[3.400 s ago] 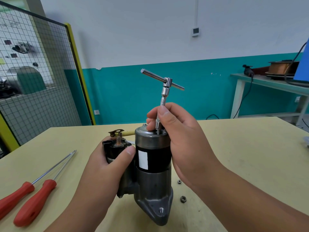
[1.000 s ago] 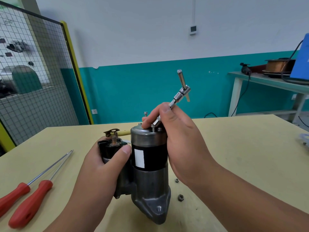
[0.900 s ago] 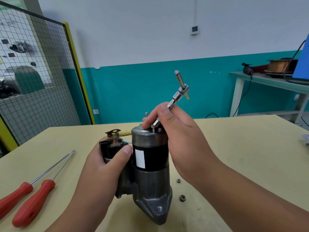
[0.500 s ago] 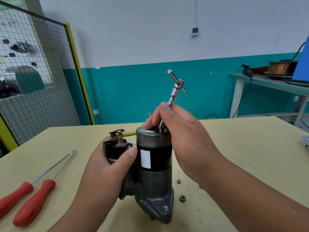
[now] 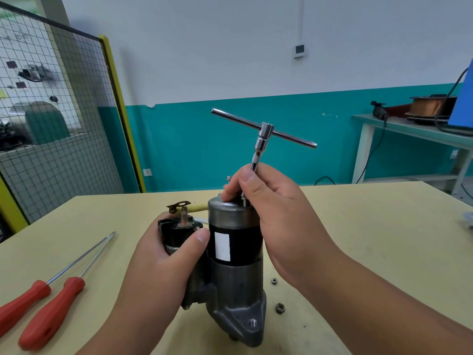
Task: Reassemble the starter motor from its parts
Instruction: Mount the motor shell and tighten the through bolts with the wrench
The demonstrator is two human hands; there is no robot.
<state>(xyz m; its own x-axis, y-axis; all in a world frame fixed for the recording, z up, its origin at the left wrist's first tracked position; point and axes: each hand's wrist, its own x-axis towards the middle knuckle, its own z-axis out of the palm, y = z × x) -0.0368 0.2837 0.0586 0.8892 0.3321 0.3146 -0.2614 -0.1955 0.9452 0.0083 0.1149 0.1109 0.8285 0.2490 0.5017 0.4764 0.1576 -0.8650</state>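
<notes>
- left hand (image 5: 163,260): back toward the camera, fingers wrapped round the narrower side barrel of the starter motor (image 5: 235,252), thumb (image 5: 201,238) laid across its near face.
- left forearm (image 5: 133,324): bare, entering from the lower edge and rising toward the right hand.
- right hand (image 5: 281,216): higher than the left and just beside it, thumb and curled fingers pinching the lower shaft of the T-handle wrench (image 5: 263,139).
- right forearm (image 5: 384,303): bare, entering from the lower right corner, with the wrist the higher end.

My left grip (image 5: 163,265) clasped the starter motor (image 5: 236,254), upright on the counter (image 5: 371,239). My right grip (image 5: 279,213) pinched the shaft of the T-handled wrench (image 5: 265,130) at the motor's top cap. Two red screwdrivers (image 5: 52,312) lay left, two nuts (image 5: 279,308) right.
</notes>
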